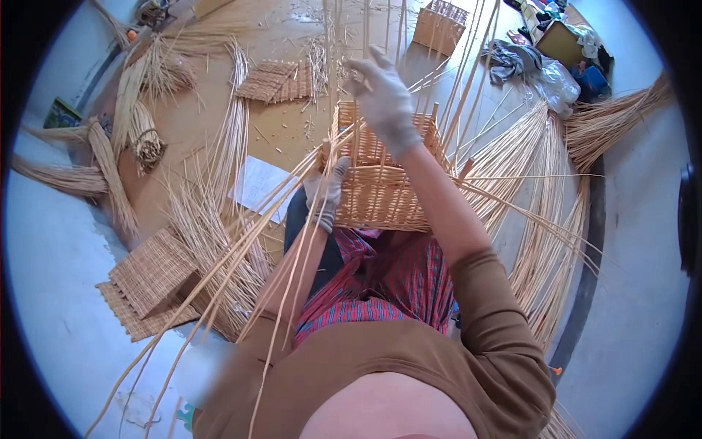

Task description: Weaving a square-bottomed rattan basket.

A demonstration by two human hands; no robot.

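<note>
Left fingers (341, 168) gripped the basket's (387, 197) left side; right fingers (379, 58) hung half-open above it, any strand between them unclear; canes (208, 281) trailing leftward risked snagging, skewing the weave

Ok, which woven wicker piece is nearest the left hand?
The tan rectangular wicker basket, its left side held by the white-gloved left hand; the other woven pieces lie farther off.

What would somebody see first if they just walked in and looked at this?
Probably the woven basket in the middle, just past the person's lap. Next, the two gloved hands: the left hand at the basket's left edge and the right hand raised over it. Then the big fan of pale stalks spreading out on the right.
</note>
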